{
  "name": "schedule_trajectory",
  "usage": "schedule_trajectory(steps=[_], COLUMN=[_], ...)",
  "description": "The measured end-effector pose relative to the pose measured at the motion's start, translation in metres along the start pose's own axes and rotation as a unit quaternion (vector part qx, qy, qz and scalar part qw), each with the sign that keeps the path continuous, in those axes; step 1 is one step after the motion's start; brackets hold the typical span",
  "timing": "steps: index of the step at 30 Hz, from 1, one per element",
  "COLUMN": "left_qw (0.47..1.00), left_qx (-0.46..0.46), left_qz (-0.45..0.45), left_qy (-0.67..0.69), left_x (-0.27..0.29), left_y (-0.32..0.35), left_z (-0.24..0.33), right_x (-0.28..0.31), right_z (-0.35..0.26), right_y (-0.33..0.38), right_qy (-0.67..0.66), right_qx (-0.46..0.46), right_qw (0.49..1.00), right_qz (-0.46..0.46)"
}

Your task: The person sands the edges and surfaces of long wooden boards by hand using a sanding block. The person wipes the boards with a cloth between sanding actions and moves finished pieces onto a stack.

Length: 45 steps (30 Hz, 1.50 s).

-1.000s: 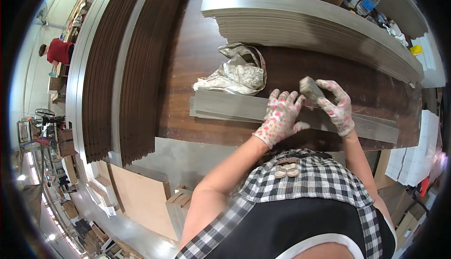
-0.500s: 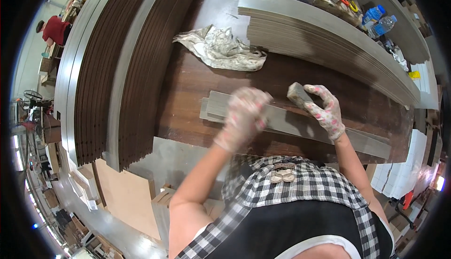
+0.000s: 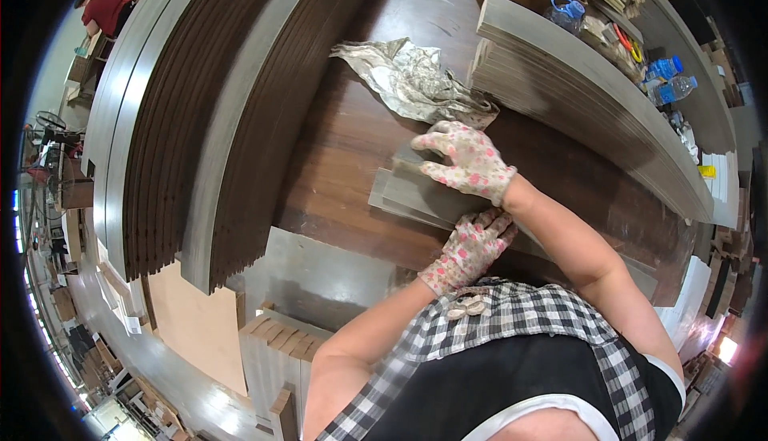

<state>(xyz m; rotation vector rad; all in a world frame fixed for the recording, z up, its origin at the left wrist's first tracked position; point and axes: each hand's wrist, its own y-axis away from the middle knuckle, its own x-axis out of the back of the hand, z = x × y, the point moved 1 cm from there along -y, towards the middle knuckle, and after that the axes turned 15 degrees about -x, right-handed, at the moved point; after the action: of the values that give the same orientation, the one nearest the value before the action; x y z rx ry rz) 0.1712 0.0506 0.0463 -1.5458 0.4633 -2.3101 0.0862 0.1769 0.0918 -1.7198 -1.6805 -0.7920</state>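
Two long flat grey strips point(image 3: 416, 195) lie one over the other on the brown tabletop, slightly offset at their left ends. My left hand point(image 3: 472, 251), in a flowered glove, presses on their near edge with bent fingers curled against it. Just beyond, my right hand point(image 3: 470, 161), gloved alike, hovers over or touches the strips near their left end. Its fingers are curved round a grey block, which the hand mostly hides. A crumpled, stained white cloth point(image 3: 420, 81) lies beyond the right hand.
Tall rows of long strips point(image 3: 240, 113) stand at the left. Another stack point(image 3: 592, 65) curves along the far right. Behind it are a blue-lidded jug point(image 3: 566, 11), plastic bottles point(image 3: 674, 89) and a red-and-yellow tool point(image 3: 628, 43). A person in red point(image 3: 108, 9) is at far left.
My left hand has come down onto the strips' near edge. The right hand has moved left with the block, over the strips' left end. The whole view has shifted somewhat.
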Motion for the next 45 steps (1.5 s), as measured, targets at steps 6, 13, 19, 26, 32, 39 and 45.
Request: schedule_trajectory(steps=[6,13,19,26,32,39,45], left_qw=[0.998,0.996,0.991,0.992,0.992,0.995,0.992], left_qx=[-0.009,-0.016,-0.034,-0.03,-0.038,-0.043,-0.06], left_qz=[0.03,0.019,0.05,0.067,0.068,0.062,0.059], left_qy=[0.06,0.087,0.117,0.106,0.096,0.072,0.09], left_x=[-0.015,-0.005,-0.001,0.003,0.011,0.006,0.006], left_y=[0.01,0.004,0.014,0.032,0.022,0.025,0.026], left_z=[-0.003,-0.002,-0.003,-0.021,-0.027,-0.033,-0.039], right_x=[0.014,0.021,0.016,0.049,-0.001,0.008,0.029], right_z=[-0.027,-0.029,-0.012,0.064,0.01,0.046,0.058], right_y=[-0.003,-0.035,-0.007,0.068,0.003,0.033,0.067], right_qy=[0.055,0.202,0.041,0.015,0.013,0.017,-0.002], right_qx=[0.074,0.026,0.013,-0.067,-0.018,0.002,-0.035], right_qw=[0.996,0.979,0.999,0.997,0.998,0.999,0.994], right_qz=[0.017,0.005,-0.025,-0.033,0.056,0.05,0.106])
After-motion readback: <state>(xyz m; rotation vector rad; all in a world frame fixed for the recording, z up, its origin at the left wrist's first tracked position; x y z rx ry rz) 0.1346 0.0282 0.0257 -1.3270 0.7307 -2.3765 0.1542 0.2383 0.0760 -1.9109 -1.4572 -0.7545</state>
